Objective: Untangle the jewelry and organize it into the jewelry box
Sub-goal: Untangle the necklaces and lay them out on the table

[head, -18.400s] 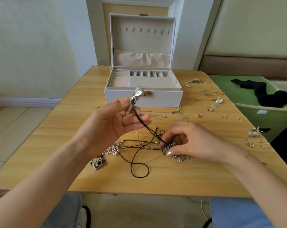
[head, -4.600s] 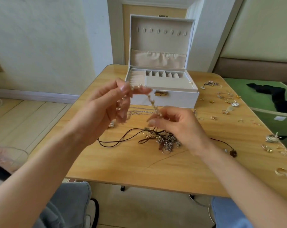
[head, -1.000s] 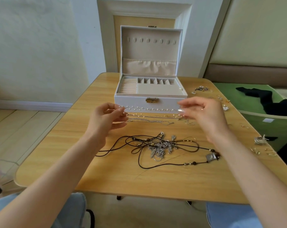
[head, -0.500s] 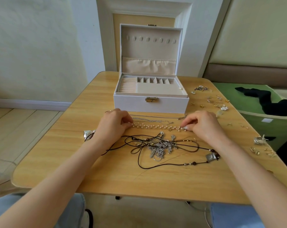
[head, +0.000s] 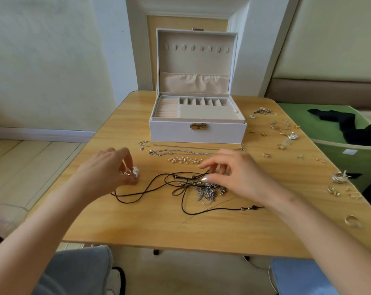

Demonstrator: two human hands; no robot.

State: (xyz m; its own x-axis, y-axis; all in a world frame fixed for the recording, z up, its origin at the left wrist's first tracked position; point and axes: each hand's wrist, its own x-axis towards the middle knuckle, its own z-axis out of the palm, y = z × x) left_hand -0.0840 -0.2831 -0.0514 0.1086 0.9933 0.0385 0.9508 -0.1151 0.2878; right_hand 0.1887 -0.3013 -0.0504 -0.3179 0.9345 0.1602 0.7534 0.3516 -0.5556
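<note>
Now | pearl strand straight | cords tangled | left hand pinches charm

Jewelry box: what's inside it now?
No jewelry shows inside the jewelry box: just bare ring rolls, small compartments and a flat beige panel. Whatever lies under that panel, or in the lid's pocket, is covered.

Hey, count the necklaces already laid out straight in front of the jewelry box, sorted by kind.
Silver chains: 2
Pearl strand: 1
Total: 3
</note>
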